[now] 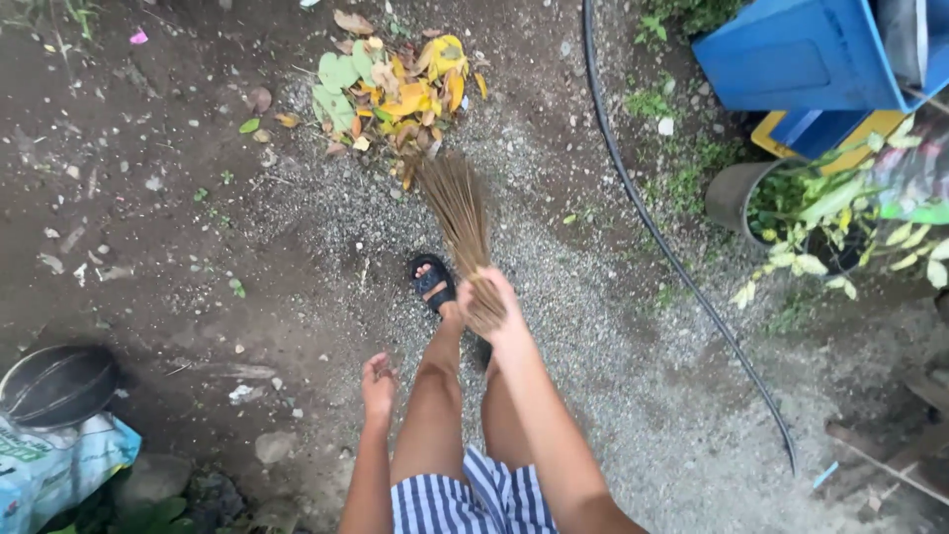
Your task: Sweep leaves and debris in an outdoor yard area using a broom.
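Sweeping looks partly done, judging by the ground: a pile of leaves (395,89), yellow, green & brown, sits gathered on the dirt at the top of the head view, w/ the stick broom (460,218) bristle tips touching its near edge. Gravel patch around the broom looks mostly free of leaves. Left to do, as far as can be seen: stray leaves (262,114) just left of the pile, small bits & scraps scattered over the dark soil further left, plus the pile itself is on the ground, not picked up.

Right hand (494,307): grip clamped around the bound top of the broom, fingers wrapped tight, broom angled away toward the pile. Left hand (378,384): holds nothing, hangs loose beside the left leg, fingers half curled & apart, touching no object.

Broom sits centre frame, just right of the sandalled foot (432,279). Round about: black hose (652,227) running down the right side, blue bin (801,54) top right, potted plant (801,208) below it, dark round pan (57,384) & printed sack (54,470) bottom left.
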